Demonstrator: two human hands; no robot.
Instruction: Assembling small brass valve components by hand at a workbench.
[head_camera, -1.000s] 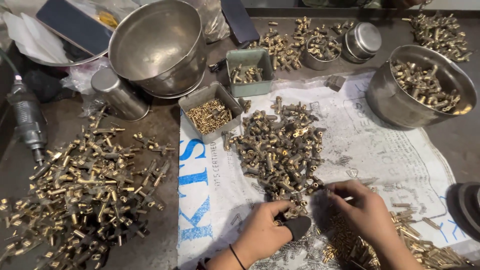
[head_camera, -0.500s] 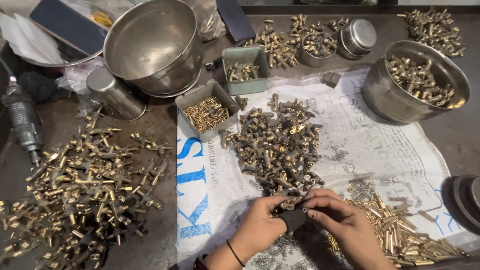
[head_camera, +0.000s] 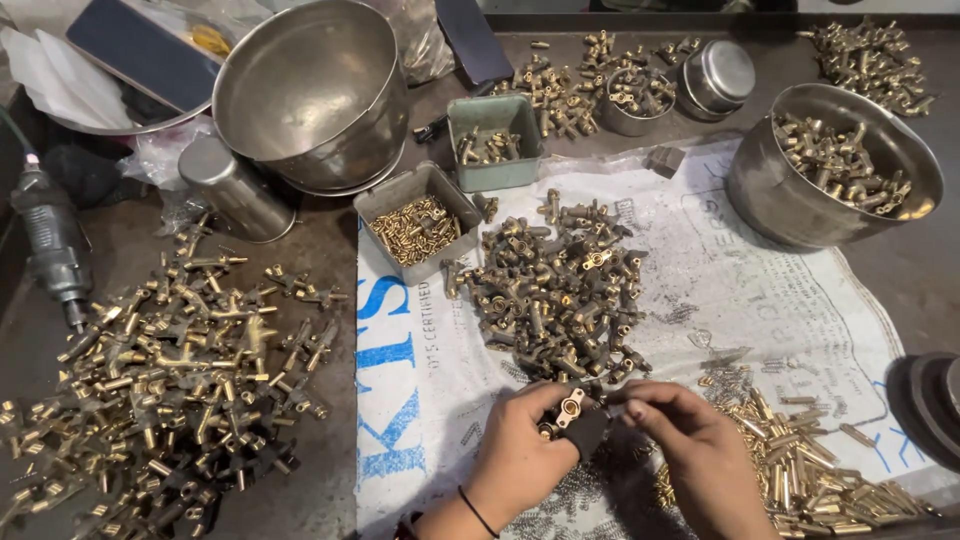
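My left hand (head_camera: 520, 455) grips a small brass valve body (head_camera: 570, 407) with a black part under it, low in the middle. My right hand (head_camera: 690, 450) meets it from the right, fingertips pinched at the fitting's right end; whatever it pinches is too small to tell. Just above the hands lies a heap of dark brass valve bodies (head_camera: 560, 290) on a white printed sack (head_camera: 770, 300). Brass pins (head_camera: 810, 470) and small springs (head_camera: 570, 495) lie around the hands.
A big pile of assembled brass fittings (head_camera: 170, 370) covers the left side. A grey tray of small brass pieces (head_camera: 418, 225), a green box (head_camera: 492, 140), steel bowls (head_camera: 315, 95) (head_camera: 835, 165), a steel cup (head_camera: 235, 190) and a power tool (head_camera: 50, 240) stand around.
My right hand came back from the brass pins at the right and closed in on the fitting held in my left hand. The view has shifted slightly.
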